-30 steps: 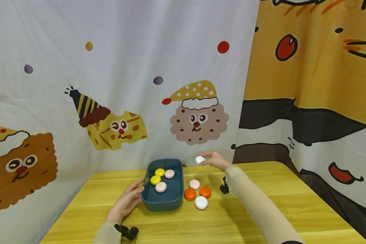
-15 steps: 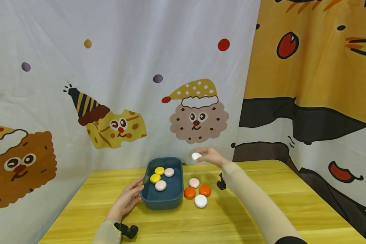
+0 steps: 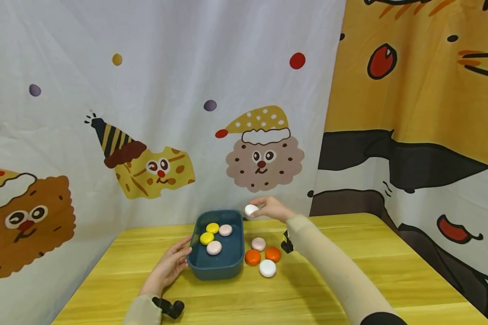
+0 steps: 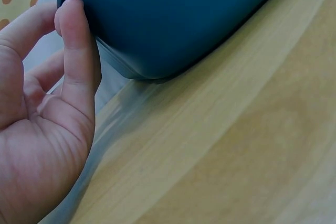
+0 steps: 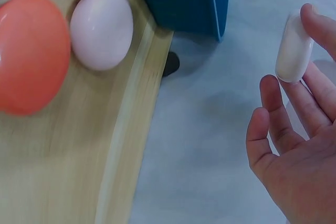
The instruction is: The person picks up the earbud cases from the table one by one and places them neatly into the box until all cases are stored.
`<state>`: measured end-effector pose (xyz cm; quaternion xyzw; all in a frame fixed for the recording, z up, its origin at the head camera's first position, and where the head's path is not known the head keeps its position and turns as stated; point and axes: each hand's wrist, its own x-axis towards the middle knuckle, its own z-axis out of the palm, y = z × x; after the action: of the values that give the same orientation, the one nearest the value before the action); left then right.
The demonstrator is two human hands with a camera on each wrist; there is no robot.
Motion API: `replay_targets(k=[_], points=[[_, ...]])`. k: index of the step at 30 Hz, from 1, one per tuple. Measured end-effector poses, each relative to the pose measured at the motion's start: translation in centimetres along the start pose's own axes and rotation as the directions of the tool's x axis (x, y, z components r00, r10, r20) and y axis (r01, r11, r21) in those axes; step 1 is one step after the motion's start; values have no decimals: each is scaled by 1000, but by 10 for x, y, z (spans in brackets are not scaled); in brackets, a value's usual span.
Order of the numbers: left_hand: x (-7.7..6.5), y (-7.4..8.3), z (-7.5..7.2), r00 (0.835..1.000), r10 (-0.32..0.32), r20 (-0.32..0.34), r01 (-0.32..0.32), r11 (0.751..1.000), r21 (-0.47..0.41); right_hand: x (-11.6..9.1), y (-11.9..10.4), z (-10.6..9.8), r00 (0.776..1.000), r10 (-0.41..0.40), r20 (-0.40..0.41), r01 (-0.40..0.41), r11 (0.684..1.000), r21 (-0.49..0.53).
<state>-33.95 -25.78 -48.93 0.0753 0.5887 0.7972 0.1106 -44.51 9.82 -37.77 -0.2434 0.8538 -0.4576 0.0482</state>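
Observation:
My right hand (image 3: 272, 208) pinches a smooth white disc (image 3: 251, 210) between thumb and fingers, raised beyond the table's back edge, near the box's far right corner. The right wrist view shows the disc (image 5: 295, 48) edge-on, with the lower fingers loosely bent. At the left side of a dark blue box (image 3: 215, 272), my left hand (image 3: 171, 266) holds the rim, as its digits (image 4: 76, 51) against the wall show. Inside lie two yellow discs (image 3: 207, 238) and two pale pink discs (image 3: 214, 248).
Right of the box, a pale pink disc (image 3: 258, 244), two orange discs (image 3: 252, 257) and another white disc (image 3: 267, 268) lie grouped on the wooden table (image 3: 333, 280). A cartoon-printed curtain (image 3: 166, 90) hangs directly behind the table.
My right hand has moved left with the white disc, closer to the box. The left hand, the box and the discs on the table have stayed in place.

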Motion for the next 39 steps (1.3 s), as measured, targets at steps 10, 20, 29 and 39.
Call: replay_targets(k=[10,20,29,39], points=[[3,0,-2,1000,-18,-12,18,1000,9,10,-8,12,999,-19,31,20,999,-38],[2,2,-1,1000,-14,-1,14,1000,1,18,-15,20,997,-25,71,32,995,-98],[3,1,0,1000,-11,1,11,1000,5,24,-17,29,996,-30,84,41,990,-132],[3,2,-1,1000,7,14,-7,1000,-9,28,-21,38,994,-31,106,46,989,-142]])
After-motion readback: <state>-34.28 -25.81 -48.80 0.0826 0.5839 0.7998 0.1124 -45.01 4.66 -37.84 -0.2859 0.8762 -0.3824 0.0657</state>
